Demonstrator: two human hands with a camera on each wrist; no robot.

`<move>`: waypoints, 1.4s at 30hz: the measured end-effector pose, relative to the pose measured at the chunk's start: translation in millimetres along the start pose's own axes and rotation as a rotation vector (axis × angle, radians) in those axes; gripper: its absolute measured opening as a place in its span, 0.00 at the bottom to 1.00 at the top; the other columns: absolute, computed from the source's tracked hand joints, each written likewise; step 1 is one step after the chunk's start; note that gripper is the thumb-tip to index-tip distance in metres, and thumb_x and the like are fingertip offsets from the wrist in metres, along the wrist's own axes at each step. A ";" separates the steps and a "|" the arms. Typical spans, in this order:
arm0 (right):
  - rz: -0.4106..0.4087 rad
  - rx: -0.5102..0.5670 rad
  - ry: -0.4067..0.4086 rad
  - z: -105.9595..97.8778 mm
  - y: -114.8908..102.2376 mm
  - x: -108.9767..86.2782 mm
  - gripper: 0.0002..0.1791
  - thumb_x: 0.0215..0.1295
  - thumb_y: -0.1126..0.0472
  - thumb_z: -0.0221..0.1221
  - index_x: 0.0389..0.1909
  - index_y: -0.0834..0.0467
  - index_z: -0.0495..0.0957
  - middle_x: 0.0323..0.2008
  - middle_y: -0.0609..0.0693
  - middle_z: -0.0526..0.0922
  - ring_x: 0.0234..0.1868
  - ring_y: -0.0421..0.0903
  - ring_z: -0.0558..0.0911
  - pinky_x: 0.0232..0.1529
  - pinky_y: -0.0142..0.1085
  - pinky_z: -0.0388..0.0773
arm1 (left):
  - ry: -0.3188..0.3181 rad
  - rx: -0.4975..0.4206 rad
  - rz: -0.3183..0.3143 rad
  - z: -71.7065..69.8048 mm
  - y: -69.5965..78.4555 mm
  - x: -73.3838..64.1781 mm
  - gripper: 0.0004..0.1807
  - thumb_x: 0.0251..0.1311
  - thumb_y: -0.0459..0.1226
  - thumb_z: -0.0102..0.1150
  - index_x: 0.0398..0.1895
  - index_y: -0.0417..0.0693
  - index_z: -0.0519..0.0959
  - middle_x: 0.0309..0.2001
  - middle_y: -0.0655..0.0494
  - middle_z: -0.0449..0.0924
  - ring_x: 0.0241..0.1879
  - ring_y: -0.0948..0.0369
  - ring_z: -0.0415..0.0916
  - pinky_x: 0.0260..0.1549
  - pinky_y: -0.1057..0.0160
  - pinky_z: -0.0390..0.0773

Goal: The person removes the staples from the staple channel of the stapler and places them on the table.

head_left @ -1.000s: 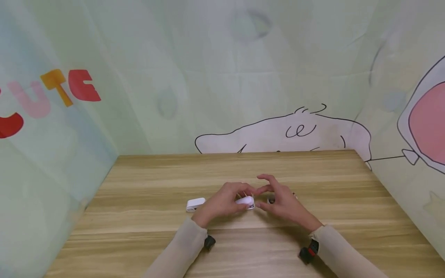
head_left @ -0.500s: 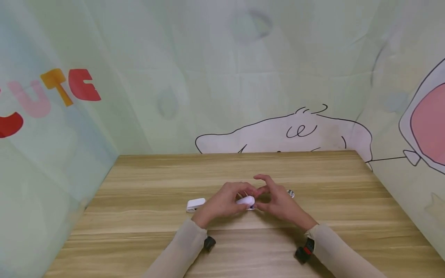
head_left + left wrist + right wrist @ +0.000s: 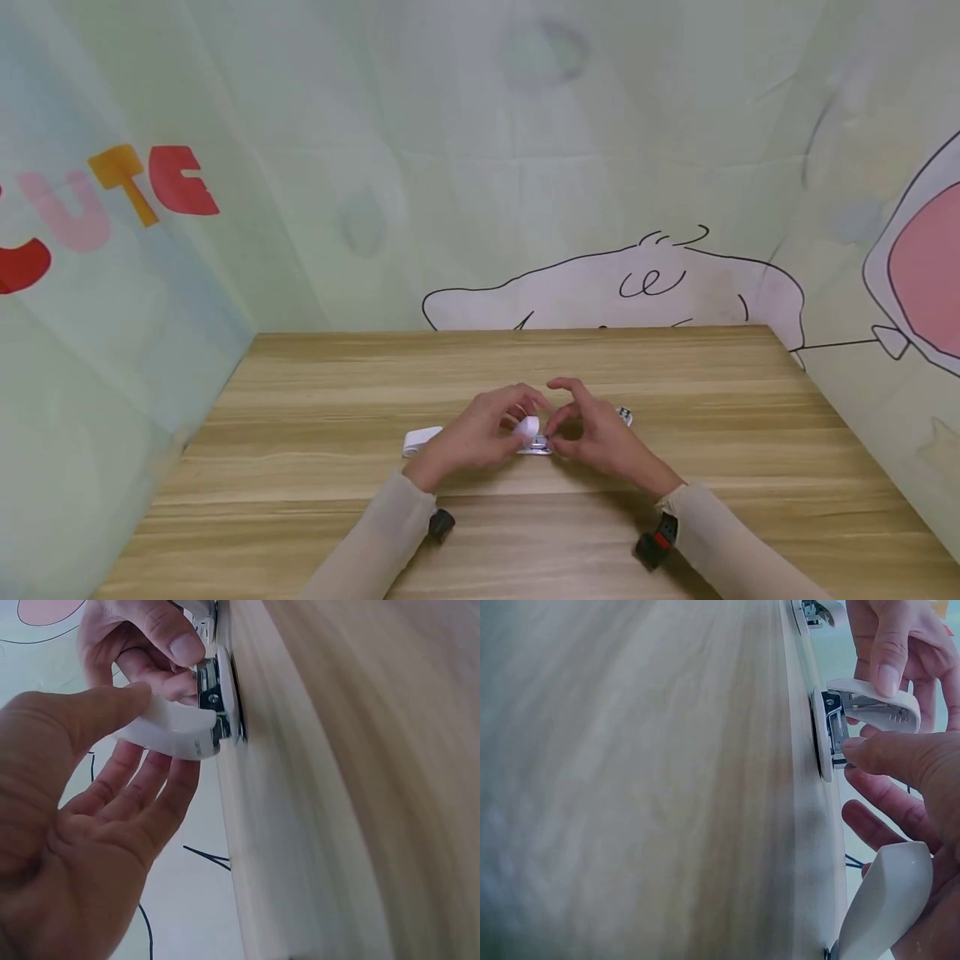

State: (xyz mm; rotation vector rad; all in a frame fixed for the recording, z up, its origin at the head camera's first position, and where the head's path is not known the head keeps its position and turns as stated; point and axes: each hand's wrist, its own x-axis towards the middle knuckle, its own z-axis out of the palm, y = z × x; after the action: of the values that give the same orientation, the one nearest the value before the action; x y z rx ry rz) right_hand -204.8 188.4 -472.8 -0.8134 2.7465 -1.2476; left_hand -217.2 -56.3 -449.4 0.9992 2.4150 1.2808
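Cartoon-printed cloth walls (image 3: 360, 208) round a wood-grain table (image 3: 330, 383) suggest a curtained booth.

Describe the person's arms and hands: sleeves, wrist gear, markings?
Left hand and right hand ungloved. Long beige sleeves on both arms. Small black left wrist device; black right wrist device beside a dark strap with a red patch. No cables visible.

The stapler (image 3: 182, 731) was topped with a cover (image 3: 877, 712) moulded in smooth white plastic with a soft sheen, and its inner rail (image 3: 834, 724) was formed of bright metal. White plastic was also seen on the second stapler (image 3: 422, 440) and the third stapler (image 3: 889, 896). The worktop (image 3: 262, 467) was finished in smooth, faintly shiny wood grain. The backdrop (image 3: 337, 100) was made of creased, matt, cloth-like sheeting; the sleeves (image 3: 378, 529) were cut from dull cloth.
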 end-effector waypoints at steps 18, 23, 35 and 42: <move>-0.032 -0.096 -0.048 -2.7 -1.0 -2.4 0.21 0.63 0.66 0.74 0.56 0.51 0.83 0.41 0.38 0.91 0.50 0.39 0.87 0.61 0.48 0.82 | 0.029 0.165 0.020 -24.1 -8.9 -21.5 0.30 0.64 0.28 0.72 0.69 0.46 0.73 0.44 0.52 0.83 0.49 0.58 0.83 0.62 0.51 0.84; -0.082 -0.088 -0.100 -2.7 -3.1 -0.4 0.14 0.65 0.65 0.73 0.50 0.50 0.87 0.47 0.41 0.91 0.53 0.40 0.86 0.61 0.45 0.83 | 0.014 0.212 0.000 -24.2 -7.1 -20.6 0.29 0.62 0.29 0.75 0.66 0.48 0.77 0.44 0.54 0.85 0.44 0.60 0.80 0.52 0.59 0.82; -0.122 -0.169 -0.135 -0.2 -3.3 2.7 0.11 0.66 0.61 0.73 0.48 0.48 0.90 0.47 0.43 0.90 0.48 0.42 0.84 0.51 0.36 0.77 | -0.013 0.258 -0.109 -22.9 -8.2 -20.8 0.22 0.64 0.34 0.76 0.60 0.48 0.83 0.40 0.60 0.85 0.38 0.62 0.77 0.41 0.66 0.78; -0.132 -0.194 -0.134 1.9 -5.7 5.2 0.10 0.65 0.61 0.74 0.46 0.49 0.90 0.45 0.43 0.89 0.47 0.42 0.83 0.50 0.35 0.76 | -0.012 0.267 -0.114 -22.6 -7.7 -21.4 0.22 0.64 0.35 0.76 0.60 0.48 0.84 0.40 0.60 0.85 0.38 0.62 0.77 0.40 0.66 0.77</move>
State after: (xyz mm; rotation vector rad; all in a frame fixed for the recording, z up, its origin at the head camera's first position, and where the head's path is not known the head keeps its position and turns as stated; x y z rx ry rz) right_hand -206.3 181.6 -469.1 -1.0674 2.7745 -0.9138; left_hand -215.9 -87.9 -444.5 0.9121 2.6402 0.9305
